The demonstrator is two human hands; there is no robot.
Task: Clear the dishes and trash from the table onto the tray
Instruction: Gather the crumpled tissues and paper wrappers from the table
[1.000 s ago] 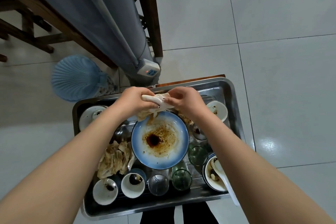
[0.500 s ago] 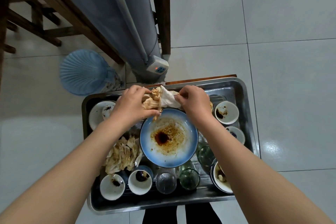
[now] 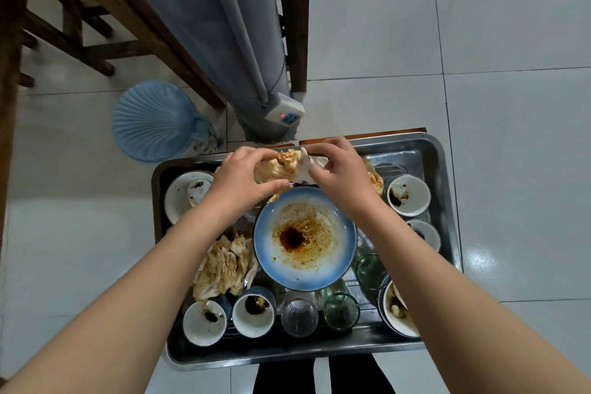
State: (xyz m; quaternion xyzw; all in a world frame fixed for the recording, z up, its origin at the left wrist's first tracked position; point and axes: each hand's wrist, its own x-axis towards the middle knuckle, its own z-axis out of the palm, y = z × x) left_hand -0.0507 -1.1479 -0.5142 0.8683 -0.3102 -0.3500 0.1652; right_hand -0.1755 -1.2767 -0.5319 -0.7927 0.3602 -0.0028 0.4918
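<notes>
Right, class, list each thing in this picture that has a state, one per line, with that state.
tray, loaded with dirty dishes
left hand, grips the stained napkin wad
right hand, pinches the same wad
stained napkin wad, crumpled, held over the tray
blue plate, smeared with sauce
clear glass, upright, empty
socket block, red light on
</notes>
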